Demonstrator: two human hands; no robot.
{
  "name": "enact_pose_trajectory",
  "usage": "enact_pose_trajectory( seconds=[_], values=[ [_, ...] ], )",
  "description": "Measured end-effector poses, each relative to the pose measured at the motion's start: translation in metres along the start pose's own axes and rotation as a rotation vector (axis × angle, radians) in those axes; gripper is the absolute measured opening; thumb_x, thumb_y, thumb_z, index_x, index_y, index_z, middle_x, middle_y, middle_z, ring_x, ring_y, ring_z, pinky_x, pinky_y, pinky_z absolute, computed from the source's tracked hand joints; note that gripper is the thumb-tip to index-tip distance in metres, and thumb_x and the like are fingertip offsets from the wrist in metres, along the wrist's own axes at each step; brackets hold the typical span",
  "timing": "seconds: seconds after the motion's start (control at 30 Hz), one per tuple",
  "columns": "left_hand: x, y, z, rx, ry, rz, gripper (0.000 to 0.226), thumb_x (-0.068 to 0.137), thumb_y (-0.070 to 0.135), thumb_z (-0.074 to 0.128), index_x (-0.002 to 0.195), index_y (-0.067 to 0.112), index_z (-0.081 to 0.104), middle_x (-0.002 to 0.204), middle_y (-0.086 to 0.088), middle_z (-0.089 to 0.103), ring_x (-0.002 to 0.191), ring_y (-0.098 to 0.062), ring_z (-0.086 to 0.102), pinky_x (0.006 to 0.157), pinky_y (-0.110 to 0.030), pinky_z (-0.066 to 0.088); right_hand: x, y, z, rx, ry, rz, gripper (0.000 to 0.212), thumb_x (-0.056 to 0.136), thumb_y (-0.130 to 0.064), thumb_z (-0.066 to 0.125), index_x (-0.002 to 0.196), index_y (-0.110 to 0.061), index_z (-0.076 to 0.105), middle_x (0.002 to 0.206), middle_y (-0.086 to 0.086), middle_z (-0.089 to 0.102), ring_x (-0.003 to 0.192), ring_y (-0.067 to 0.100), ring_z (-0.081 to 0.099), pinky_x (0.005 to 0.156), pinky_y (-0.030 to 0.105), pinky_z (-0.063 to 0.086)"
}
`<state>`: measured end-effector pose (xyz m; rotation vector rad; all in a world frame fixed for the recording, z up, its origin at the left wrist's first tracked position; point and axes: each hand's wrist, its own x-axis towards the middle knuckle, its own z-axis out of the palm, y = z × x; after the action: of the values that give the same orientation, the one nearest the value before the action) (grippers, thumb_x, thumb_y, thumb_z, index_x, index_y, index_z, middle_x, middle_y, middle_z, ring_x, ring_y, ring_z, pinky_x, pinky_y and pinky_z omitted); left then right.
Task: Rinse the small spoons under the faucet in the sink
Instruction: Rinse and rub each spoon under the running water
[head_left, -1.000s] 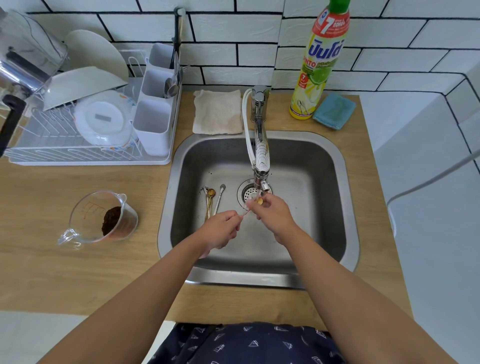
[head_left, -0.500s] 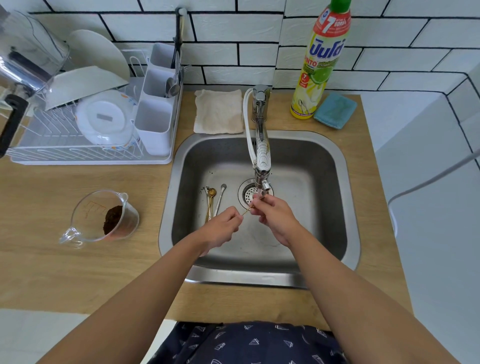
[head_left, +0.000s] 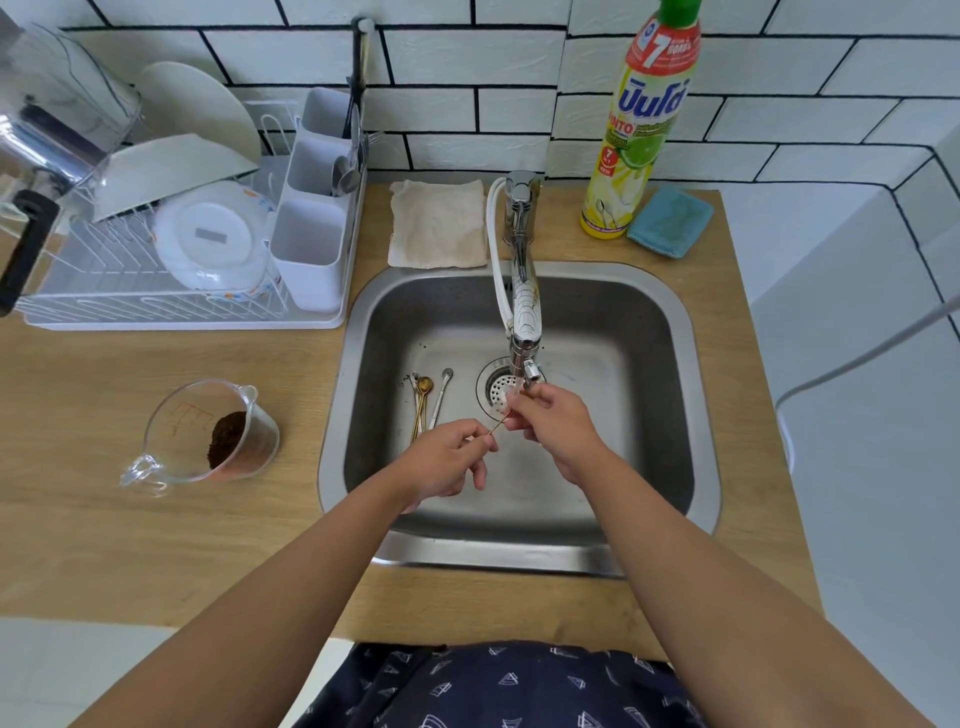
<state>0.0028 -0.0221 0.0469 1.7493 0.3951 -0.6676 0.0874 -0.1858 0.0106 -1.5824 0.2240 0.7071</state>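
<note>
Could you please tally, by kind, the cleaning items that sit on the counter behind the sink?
beige cloth: 1
dish soap bottle: 1
blue sponge: 1
Total: 3

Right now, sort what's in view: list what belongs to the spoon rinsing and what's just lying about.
Part of the job:
- spoon in hand, pinched by the left hand and right hand
- faucet
- sink
- spoons on the sink floor

Lying about:
- measuring cup
- dish rack
- cloth
- detergent bottle
- blue sponge
</note>
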Motion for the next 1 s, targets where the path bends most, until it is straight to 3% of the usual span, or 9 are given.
enact_pose_trajectory(
  seconds=[0.13, 0.2, 0.27, 0.37, 0.47, 0.67, 0.77, 0.87, 1.0],
  values=[
    [0.001, -0.001, -0.002, -0.009, -0.006, -0.017, 0.022, 0.104, 0.034, 0.048, 0.106, 0.018, 0.062, 0.074, -0.006, 0.072, 0.041, -0.011, 0.033, 0.04, -0.022, 0.03, 0.002, -0.003, -0.002, 0.041, 0.017, 0.003, 0.019, 0.104, -0.021, 0.057, 0.096, -0.011, 0.071, 0.081, 0.002, 0.077, 0.062, 0.009, 0.068, 0.056, 0.019, 0.046],
    [0.001, -0.002, -0.002, -0.008, -0.005, -0.024, 0.021, 0.105, 0.034, 0.048, 0.107, 0.018, 0.061, 0.077, -0.008, 0.073, 0.041, -0.011, 0.033, 0.04, -0.022, 0.03, -0.002, -0.001, -0.003, -0.081, -0.059, -0.042, 0.014, 0.096, -0.027, 0.071, 0.104, -0.016, 0.068, 0.084, -0.001, 0.074, 0.068, 0.009, 0.066, 0.059, 0.019, 0.049],
    [0.001, -0.004, -0.002, -0.011, -0.007, -0.021, 0.021, 0.105, 0.033, 0.048, 0.107, 0.017, 0.061, 0.078, -0.009, 0.073, 0.041, -0.011, 0.034, 0.04, -0.022, 0.03, -0.005, 0.005, -0.002, -0.238, -0.115, -0.089, 0.04, 0.081, -0.031, 0.086, 0.112, -0.019, 0.064, 0.083, -0.004, 0.068, 0.073, 0.008, 0.063, 0.07, 0.024, 0.053],
    [0.0, -0.006, -0.002, -0.029, -0.021, -0.013, 0.021, 0.104, 0.031, 0.048, 0.106, 0.014, 0.061, 0.075, -0.008, 0.072, 0.041, -0.012, 0.032, 0.039, -0.021, 0.028, -0.001, 0.002, -0.002, -0.132, -0.006, -0.087, 0.013, 0.09, -0.025, 0.078, 0.093, -0.016, 0.069, 0.069, -0.005, 0.065, 0.058, 0.008, 0.057, 0.061, 0.026, 0.048],
    [0.002, -0.004, -0.002, -0.009, -0.017, -0.008, 0.021, 0.104, 0.03, 0.048, 0.104, 0.015, 0.063, 0.07, -0.006, 0.069, 0.043, -0.011, 0.033, 0.04, -0.021, 0.03, 0.003, -0.001, -0.006, -0.008, 0.039, -0.015, 0.02, 0.101, -0.024, 0.062, 0.09, -0.01, 0.073, 0.066, -0.001, 0.068, 0.051, 0.009, 0.055, 0.054, 0.024, 0.042],
    [0.005, -0.004, 0.0, 0.033, 0.031, -0.036, 0.024, 0.103, 0.034, 0.046, 0.1, 0.02, 0.066, 0.061, 0.003, 0.054, 0.048, -0.007, 0.039, 0.044, -0.02, 0.031, 0.001, 0.004, -0.003, -0.096, 0.0, -0.072, 0.014, 0.095, -0.025, 0.072, 0.092, -0.011, 0.069, 0.066, -0.005, 0.062, 0.055, 0.009, 0.051, 0.053, 0.018, 0.045],
    [0.004, 0.0, -0.002, -0.024, 0.09, -0.125, 0.039, 0.102, 0.048, 0.036, 0.099, 0.024, 0.068, 0.075, 0.005, 0.052, 0.06, -0.008, 0.042, 0.052, -0.026, 0.033, 0.003, 0.0, -0.005, 0.117, 0.006, 0.036, 0.023, 0.105, -0.023, 0.054, 0.099, -0.01, 0.072, 0.07, 0.0, 0.067, 0.054, 0.007, 0.053, 0.051, 0.017, 0.042],
    [0.007, -0.003, -0.002, 0.055, 0.163, -0.09, 0.036, 0.104, 0.041, 0.036, 0.096, 0.024, 0.067, 0.114, 0.005, 0.06, 0.105, -0.011, 0.054, 0.083, -0.033, 0.039, 0.0, 0.003, 0.0, 0.068, -0.034, 0.014, 0.011, 0.1, -0.029, 0.064, 0.098, -0.019, 0.068, 0.076, -0.005, 0.066, 0.058, 0.004, 0.057, 0.053, 0.016, 0.043],
    [0.008, -0.007, -0.002, 0.108, 0.253, -0.032, 0.028, 0.103, 0.035, 0.042, 0.094, 0.026, 0.067, 0.107, 0.011, 0.062, 0.106, -0.011, 0.055, 0.079, -0.027, 0.04, -0.001, 0.006, 0.007, -0.008, -0.015, -0.045, 0.018, 0.096, -0.023, 0.072, 0.113, -0.018, 0.068, 0.08, -0.005, 0.07, 0.064, 0.003, 0.063, 0.063, 0.021, 0.047]
  ],
)
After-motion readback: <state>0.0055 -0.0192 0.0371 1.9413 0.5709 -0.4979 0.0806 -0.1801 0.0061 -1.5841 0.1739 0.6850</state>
